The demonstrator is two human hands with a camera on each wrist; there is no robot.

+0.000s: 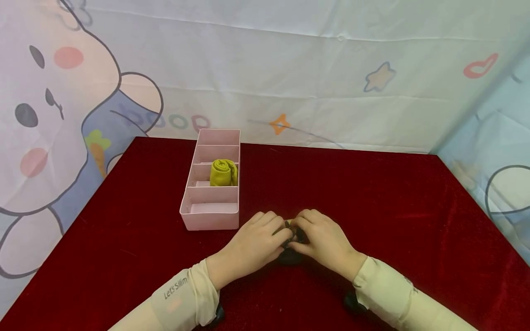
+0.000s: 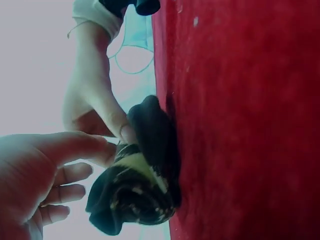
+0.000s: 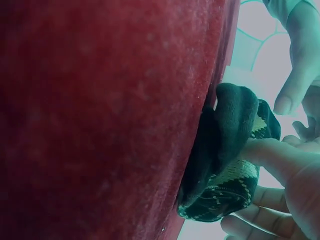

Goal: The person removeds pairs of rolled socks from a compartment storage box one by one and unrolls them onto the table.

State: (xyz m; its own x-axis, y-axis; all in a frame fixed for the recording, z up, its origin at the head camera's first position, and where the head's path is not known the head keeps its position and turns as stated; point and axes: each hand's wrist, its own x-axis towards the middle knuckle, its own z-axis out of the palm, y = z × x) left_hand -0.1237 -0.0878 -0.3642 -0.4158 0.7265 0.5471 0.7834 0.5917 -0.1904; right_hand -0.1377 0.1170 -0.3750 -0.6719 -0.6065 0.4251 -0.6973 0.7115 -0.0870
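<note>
A deep red velvet tabletop fills the space in front of the person, and behind it hangs a pale cloth backdrop printed with a cartoon rabbit, stars and small doodles.

Toward the far left of the tabletop stands a pink divided organizer, a long narrow box split into four compartments in a row. A rolled yellow-green sock sits in the third compartment counting from the near end, pushed against its right wall. The nearest compartment and the next one behind it show only their pink floors.

Just in front of the organizer's near right corner, both hands meet over a dark rolled sock that lies on the tabletop. The left hand and the right hand each have their fingers curled onto it, pinching it between them; cream sleeves cover both forearms.

From the head view the sock is little more than a dark lump almost buried under the knuckles. The left wrist view shows it as a tight bundle with a pale band and light flecks, with a thumb tip pressing on its fold. The right wrist view shows a dark green knit with a cream argyle pattern, with a thumb pressed into the roll.
</note>
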